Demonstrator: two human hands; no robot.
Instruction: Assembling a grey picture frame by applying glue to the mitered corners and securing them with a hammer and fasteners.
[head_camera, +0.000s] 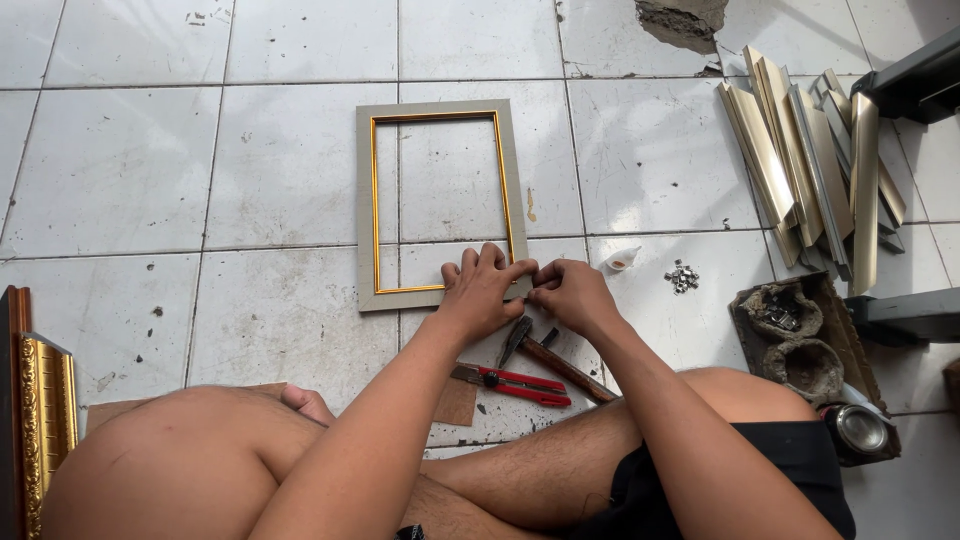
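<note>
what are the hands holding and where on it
Both the left hand and the right hand press on the grey frame at its near right corner, as it lies flat on the floor. Nothing is lifted.

The picture frame (437, 205) is matt grey with a glossy gold inner lip. Moulding strips (815, 165) at two o'clock gleam like brushed metal. The floor (130, 170) is glazed white tile, scuffed and stained. The hammer (553, 358) shows dull steel on wood.

frame corner (520, 290): hidden by hands (525, 292) | fasteners (682, 276): perhaps staples
</note>
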